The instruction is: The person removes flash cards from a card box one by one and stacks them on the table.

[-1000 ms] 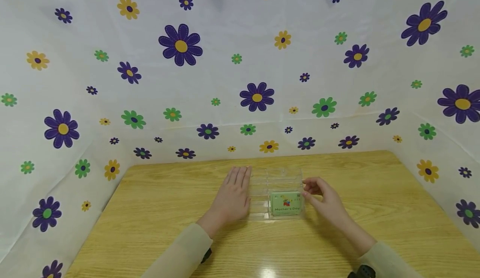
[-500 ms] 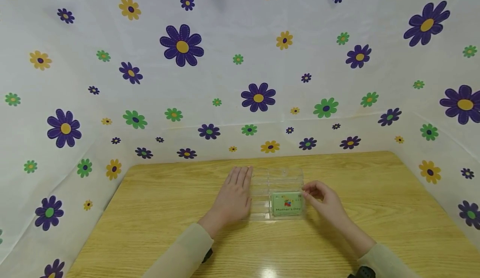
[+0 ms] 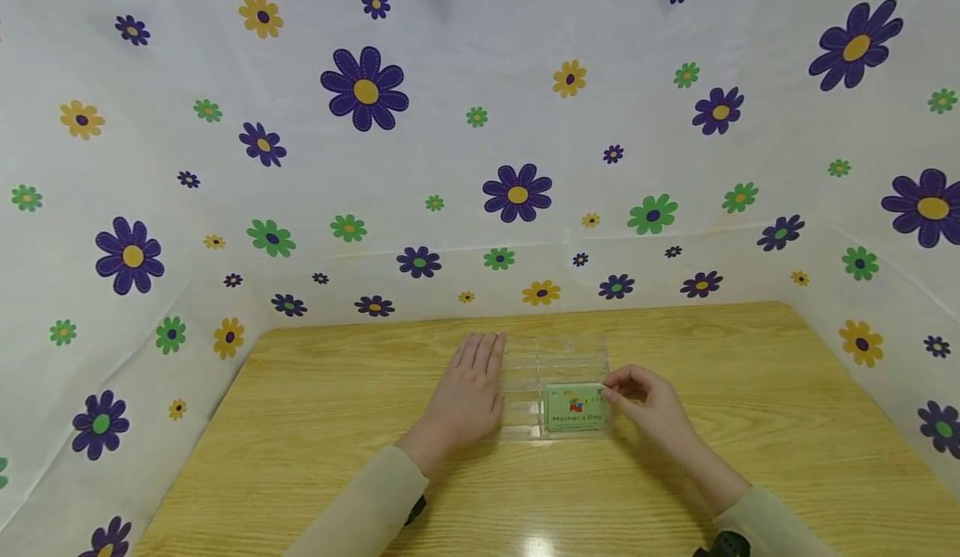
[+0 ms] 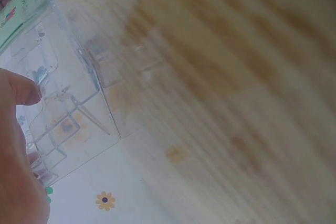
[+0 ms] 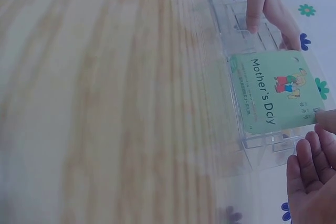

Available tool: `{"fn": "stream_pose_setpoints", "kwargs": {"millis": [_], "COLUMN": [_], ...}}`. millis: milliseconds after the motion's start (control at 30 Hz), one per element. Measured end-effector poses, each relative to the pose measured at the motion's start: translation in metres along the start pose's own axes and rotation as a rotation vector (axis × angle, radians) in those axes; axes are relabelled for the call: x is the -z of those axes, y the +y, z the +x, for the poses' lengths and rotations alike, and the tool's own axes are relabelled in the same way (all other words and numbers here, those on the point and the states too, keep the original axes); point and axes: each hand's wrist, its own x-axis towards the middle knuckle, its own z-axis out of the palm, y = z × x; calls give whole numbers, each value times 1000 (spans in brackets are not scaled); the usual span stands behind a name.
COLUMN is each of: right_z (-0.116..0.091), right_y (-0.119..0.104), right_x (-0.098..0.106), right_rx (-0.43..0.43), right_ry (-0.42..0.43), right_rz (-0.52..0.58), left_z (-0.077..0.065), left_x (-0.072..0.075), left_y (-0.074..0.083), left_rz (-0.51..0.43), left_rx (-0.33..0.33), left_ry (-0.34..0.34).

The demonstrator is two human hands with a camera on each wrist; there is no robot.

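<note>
A clear plastic holder (image 3: 573, 365) with tiered compartments stands on the table. Green cards reading "Mother's Day" lie in its front right compartment; the top card (image 3: 573, 411) shows a cartoon picture. My right hand (image 3: 651, 411) pinches that card's far right corner between thumb and fingers. In the right wrist view the thumb lies on the corner of the card (image 5: 278, 95), with the other fingers curled below. My left hand (image 3: 467, 394) rests flat along the holder's left side, fingers straight and pointing away, covering part of it. The left wrist view shows its thumb against the clear plastic (image 4: 68, 108).
The wood-grain table (image 3: 337, 424) extends around the holder on all sides. A white cloth (image 3: 450, 157) printed with flowers hangs behind the table and along both sides. Dark wrist straps (image 3: 731, 543) show at the cream sleeves.
My right hand has slid slightly nearer along the holder's right side, to the card's corner, and now pinches it. The card's far edge sits slightly higher. The left hand has stayed put.
</note>
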Motion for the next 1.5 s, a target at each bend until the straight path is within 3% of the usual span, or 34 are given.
{"fn": "stream_pose_setpoints", "kwargs": {"millis": [867, 1500], "right_z": [1, -2], "right_y": [-2, -4], "right_x": [1, 5], "right_rx": [-82, -67], "right_ry": [15, 14], "right_rz": [5, 53], "left_z": [0, -1], "left_x": [2, 1], "left_y": [1, 1], "left_rz": [-19, 4], "left_rx": [5, -3], "left_ry": [-4, -8]}}
